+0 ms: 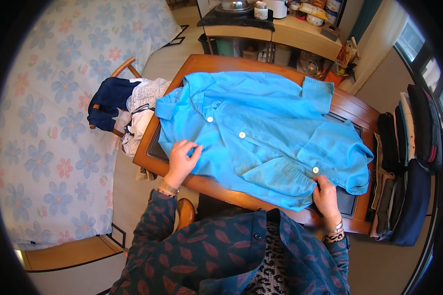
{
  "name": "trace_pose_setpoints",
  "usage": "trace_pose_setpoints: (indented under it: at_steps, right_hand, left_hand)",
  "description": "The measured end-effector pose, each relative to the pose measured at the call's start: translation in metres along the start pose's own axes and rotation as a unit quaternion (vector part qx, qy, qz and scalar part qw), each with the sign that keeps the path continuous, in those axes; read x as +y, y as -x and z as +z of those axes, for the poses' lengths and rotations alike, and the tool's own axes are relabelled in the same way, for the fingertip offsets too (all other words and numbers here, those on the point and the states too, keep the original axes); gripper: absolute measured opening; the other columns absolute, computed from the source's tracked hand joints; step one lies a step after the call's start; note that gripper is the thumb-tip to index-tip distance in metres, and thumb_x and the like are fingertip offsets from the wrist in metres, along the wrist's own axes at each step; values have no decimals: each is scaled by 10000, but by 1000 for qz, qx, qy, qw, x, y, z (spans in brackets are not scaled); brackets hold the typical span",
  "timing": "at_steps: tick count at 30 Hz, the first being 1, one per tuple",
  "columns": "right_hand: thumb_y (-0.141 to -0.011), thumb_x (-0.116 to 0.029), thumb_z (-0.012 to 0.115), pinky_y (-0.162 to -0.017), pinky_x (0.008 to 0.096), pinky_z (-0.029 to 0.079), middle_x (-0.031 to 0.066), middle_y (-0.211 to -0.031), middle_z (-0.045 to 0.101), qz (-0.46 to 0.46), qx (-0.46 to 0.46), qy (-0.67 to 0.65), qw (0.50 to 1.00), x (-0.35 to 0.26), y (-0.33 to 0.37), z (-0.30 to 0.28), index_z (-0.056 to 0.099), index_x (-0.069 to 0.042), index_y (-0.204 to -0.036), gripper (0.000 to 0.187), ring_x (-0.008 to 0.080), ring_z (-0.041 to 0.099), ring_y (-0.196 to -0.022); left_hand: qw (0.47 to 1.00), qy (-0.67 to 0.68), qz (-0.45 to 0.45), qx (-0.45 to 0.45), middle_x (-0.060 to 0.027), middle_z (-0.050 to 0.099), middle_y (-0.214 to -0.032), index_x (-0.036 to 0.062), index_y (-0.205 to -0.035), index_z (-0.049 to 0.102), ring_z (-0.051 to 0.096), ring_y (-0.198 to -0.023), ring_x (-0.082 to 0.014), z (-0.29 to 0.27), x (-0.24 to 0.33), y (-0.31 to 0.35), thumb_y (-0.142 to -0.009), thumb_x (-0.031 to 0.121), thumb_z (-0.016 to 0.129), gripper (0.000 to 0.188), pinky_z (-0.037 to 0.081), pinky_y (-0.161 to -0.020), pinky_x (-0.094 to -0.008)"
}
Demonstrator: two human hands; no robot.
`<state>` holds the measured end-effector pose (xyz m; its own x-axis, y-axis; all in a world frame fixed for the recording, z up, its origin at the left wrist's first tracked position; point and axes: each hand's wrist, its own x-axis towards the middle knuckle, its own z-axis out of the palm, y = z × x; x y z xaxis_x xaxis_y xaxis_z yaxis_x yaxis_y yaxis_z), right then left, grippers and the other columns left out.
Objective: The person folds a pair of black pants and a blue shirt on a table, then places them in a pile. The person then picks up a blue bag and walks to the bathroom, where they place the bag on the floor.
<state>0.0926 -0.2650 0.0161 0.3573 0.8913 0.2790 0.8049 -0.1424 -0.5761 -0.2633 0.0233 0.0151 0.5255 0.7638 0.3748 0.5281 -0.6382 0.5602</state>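
A bright blue long-sleeved shirt (275, 132) with large white buttons lies spread across the wooden table (206, 63). Its collar points to the left and its hem to the right. One sleeve is folded over the near front, its cuff end by my right hand; the far sleeve's cuff (318, 93) lies at the back. My right hand (326, 199) pinches the near sleeve's end close to the lowest button. Over the near shoulder area by the collar is my left hand (183, 158), its fingers curled and thumb apart; I see nothing in it.
Piled clothes (128, 105) hang on a wooden chair left of the table. Folded clothes (403, 147) are stacked along the right side. A bed with a flowered cover (64, 128) fills the left. Behind stands a counter (300, 37) with kitchen things.
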Motion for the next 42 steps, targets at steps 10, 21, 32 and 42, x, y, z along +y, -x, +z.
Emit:
trace_pose_setpoints:
  at_steps: [10,21,32,42]
  right_hand:
    - [-866,-126,699,-524,406,449,165,-690,613,52,21,93,994,8,-2,-45,632,-4,-789,159,353,607,-605]
    - [-798,-223,745,-586,426,477,170,-676,638,236,-134,235,933,13,28,-115,661,-18,-804,222,348,628,-647]
    - [-849,-296,699,-1039,516,340,202,-1335,528,-23,62,238,969,22,-71,-36,598,-55,-1249,478,402,439,-1278]
    - [-886,-424,641,-1054,629,264,236,-1454,413,-11,32,205,978,50,-61,32,559,-85,-1334,567,443,347,-1350]
  left_hand:
    - [947,179,-119,-241,-40,660,-776,22,-1117,659,616,-669,-94,-58,5,-6,-940,239,650,280,481,-627,-225]
    - [969,-55,-47,-236,-206,689,-1029,-8,-1133,667,652,-921,-352,-34,16,-47,-831,338,728,464,518,-833,-416]
    - [966,-152,-10,-208,-186,289,-1557,152,-1475,402,203,-1445,-414,73,-7,-110,-904,607,531,741,159,-1119,-638]
    - [933,-255,-105,-233,-168,435,-1466,96,-1369,524,369,-1363,-351,36,-60,-176,-890,534,574,652,304,-1084,-531]
